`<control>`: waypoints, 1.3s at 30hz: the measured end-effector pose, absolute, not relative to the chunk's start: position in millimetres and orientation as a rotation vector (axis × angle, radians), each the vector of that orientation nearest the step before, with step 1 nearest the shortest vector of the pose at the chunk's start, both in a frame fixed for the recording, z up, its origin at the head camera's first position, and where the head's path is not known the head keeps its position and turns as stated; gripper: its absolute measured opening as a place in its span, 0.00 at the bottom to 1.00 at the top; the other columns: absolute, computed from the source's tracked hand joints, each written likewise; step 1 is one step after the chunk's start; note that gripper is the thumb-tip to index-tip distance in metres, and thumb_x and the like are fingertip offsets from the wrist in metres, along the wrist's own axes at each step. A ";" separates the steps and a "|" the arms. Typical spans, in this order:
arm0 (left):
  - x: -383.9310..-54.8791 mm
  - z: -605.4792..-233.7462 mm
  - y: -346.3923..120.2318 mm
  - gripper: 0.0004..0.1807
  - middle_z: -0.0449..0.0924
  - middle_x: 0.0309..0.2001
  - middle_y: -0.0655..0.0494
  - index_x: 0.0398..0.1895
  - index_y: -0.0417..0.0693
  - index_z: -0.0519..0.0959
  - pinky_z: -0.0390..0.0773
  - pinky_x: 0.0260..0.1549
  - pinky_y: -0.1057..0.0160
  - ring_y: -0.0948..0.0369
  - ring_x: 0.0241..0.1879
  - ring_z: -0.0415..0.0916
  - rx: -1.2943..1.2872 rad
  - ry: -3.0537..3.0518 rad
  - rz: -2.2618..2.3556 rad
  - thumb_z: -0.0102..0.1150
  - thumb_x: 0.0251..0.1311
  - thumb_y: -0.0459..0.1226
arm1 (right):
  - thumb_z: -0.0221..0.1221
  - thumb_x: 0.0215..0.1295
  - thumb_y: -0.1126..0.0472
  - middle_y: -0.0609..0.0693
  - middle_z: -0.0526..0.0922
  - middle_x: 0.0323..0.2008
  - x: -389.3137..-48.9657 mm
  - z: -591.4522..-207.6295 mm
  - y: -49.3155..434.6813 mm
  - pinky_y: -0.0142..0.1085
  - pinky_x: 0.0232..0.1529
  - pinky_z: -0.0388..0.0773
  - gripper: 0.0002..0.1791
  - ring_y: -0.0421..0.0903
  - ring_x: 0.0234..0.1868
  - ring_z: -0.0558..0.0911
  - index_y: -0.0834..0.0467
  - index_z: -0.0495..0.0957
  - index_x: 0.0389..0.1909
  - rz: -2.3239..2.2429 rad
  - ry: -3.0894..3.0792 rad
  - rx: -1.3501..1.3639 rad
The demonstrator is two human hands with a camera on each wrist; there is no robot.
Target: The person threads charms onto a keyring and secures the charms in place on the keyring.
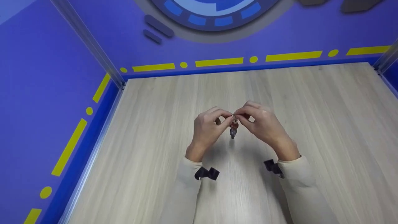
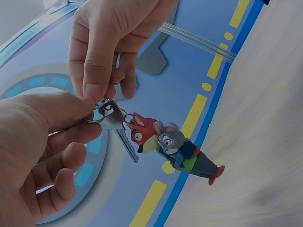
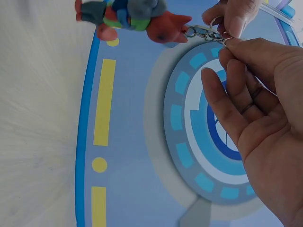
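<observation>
In the head view my left hand (image 1: 208,126) and right hand (image 1: 262,123) meet over the table, fingertips nearly touching. Between them is a metal key ring (image 2: 94,119), pinched by the left thumb and forefinger. My right thumb and forefinger pinch the ring's metal at its other side, as the right wrist view also shows. A key (image 2: 127,145) hangs from the ring, its head partly behind the metal parts. Also dangling there is a keychain figure (image 2: 142,132), a red fox with a grey, big-eared animal against its front. The small clasp (image 3: 206,33) links figure and ring.
Below the hands lies a pale wood-grain table (image 1: 149,130). Blue panels with yellow dashes form the back wall (image 1: 217,49) and left wall (image 1: 46,102). Black straps with small mounts (image 1: 206,173) sit at both wrists.
</observation>
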State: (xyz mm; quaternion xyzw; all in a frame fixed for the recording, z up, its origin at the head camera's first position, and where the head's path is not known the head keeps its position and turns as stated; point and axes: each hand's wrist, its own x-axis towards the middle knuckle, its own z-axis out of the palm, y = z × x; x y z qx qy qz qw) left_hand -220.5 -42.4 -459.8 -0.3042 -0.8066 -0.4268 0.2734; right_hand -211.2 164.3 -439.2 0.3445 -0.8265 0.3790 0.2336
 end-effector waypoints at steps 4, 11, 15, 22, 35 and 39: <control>-221.0 -459.7 -41.3 0.03 0.88 0.32 0.59 0.35 0.45 0.91 0.77 0.26 0.71 0.67 0.26 0.79 -0.820 -2.115 -1.188 0.75 0.65 0.35 | 0.71 0.65 0.74 0.48 0.86 0.35 -212.6 -441.8 166.2 0.26 0.40 0.79 0.07 0.42 0.36 0.85 0.61 0.89 0.40 1.182 -2.241 0.928; -223.2 -459.6 -37.0 0.05 0.88 0.32 0.58 0.36 0.43 0.91 0.79 0.26 0.70 0.66 0.26 0.79 -0.845 -2.001 -1.306 0.73 0.67 0.37 | 0.69 0.69 0.71 0.52 0.87 0.37 -213.3 -442.5 167.9 0.29 0.47 0.82 0.05 0.44 0.40 0.86 0.62 0.90 0.43 1.371 -2.207 0.883; -222.3 -460.4 -35.4 0.02 0.88 0.32 0.58 0.36 0.43 0.91 0.79 0.24 0.68 0.65 0.25 0.80 -0.841 -1.952 -1.374 0.75 0.65 0.33 | 0.69 0.68 0.72 0.53 0.88 0.38 -213.8 -443.2 166.7 0.30 0.47 0.83 0.06 0.45 0.40 0.86 0.62 0.90 0.43 1.417 -2.179 0.877; -222.2 -461.2 -30.7 0.03 0.89 0.33 0.56 0.37 0.41 0.91 0.78 0.22 0.65 0.61 0.22 0.76 -0.804 -1.898 -1.447 0.74 0.65 0.33 | 0.68 0.68 0.74 0.49 0.87 0.37 -213.3 -441.2 164.2 0.32 0.47 0.84 0.07 0.45 0.39 0.86 0.62 0.90 0.42 1.488 -2.132 0.828; -219.1 -464.3 -25.3 0.08 0.88 0.33 0.57 0.36 0.40 0.91 0.70 0.19 0.69 0.65 0.17 0.68 -0.728 -1.836 -1.473 0.73 0.68 0.38 | 0.67 0.69 0.74 0.58 0.87 0.37 -213.0 -442.4 161.8 0.34 0.50 0.84 0.07 0.45 0.41 0.85 0.63 0.90 0.42 1.626 -2.068 0.786; -218.3 -466.8 -24.7 0.05 0.88 0.32 0.58 0.36 0.41 0.91 0.70 0.19 0.69 0.65 0.17 0.68 -0.709 -1.823 -1.464 0.74 0.66 0.35 | 0.68 0.68 0.74 0.57 0.87 0.37 -212.3 -443.1 160.8 0.32 0.49 0.84 0.06 0.44 0.41 0.85 0.64 0.90 0.42 1.616 -2.076 0.776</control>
